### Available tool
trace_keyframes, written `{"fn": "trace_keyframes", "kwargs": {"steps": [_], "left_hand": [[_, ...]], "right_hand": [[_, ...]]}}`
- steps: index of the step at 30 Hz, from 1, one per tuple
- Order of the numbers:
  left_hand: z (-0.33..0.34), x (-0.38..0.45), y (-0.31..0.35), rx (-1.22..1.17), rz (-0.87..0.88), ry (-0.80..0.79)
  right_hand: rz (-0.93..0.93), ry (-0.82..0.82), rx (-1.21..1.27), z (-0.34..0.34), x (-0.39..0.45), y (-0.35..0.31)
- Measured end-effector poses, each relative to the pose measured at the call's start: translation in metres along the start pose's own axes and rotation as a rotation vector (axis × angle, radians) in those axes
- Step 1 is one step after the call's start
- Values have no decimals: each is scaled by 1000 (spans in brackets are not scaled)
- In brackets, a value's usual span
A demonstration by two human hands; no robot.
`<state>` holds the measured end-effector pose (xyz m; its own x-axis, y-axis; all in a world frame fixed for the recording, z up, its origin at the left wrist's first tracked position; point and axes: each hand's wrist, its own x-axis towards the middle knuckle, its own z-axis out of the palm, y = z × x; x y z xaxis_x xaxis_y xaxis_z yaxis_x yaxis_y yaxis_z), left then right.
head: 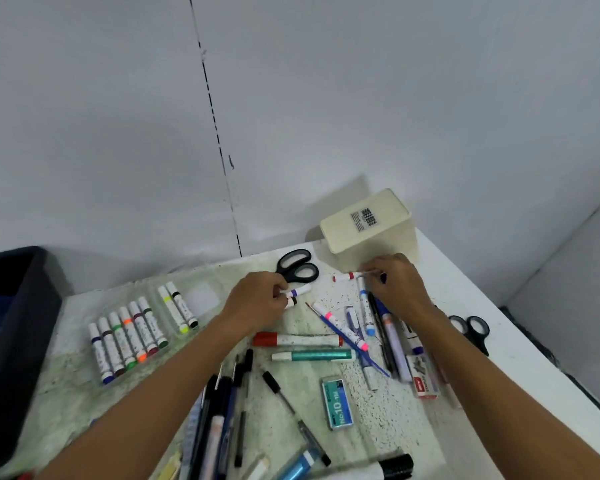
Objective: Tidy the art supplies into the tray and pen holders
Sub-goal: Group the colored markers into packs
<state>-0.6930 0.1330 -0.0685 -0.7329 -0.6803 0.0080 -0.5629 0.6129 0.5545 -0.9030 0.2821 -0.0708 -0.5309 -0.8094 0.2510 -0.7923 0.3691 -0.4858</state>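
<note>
Left hand (257, 299) pinching two short markers (297, 295), purple and dark cap. Right hand (397, 282) curled on red-cap marker (347, 277) at 12 o'clock of pile. Clear tray (201, 299) at 9 o'clock on surface (499, 358). Tip imo: lay caps same way beside row already in tray, one per slot.

I see black-handled scissors (298, 266), a cream box (369, 230) with a black barcode, a teal staple box (337, 403), a red-capped white marker (297, 339), a dark navy tray (18, 306), a paint-speckled pale green tabletop (291, 403)
</note>
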Motion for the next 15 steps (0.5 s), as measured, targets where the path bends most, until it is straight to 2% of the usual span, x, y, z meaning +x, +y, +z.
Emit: {"fn": "trace_keyframes", "kwargs": {"steps": [3,9,15], "left_hand": [[-1,4,1,6,-3,-24],[3,12,13,75,7,-69],[10,18,21,29,10,-128]], "right_hand": [[-111,-39,-81,5,4,-11],[-145,-108,-255,16,5,-20],[-170,-139,-216,17,3,-21]]}}
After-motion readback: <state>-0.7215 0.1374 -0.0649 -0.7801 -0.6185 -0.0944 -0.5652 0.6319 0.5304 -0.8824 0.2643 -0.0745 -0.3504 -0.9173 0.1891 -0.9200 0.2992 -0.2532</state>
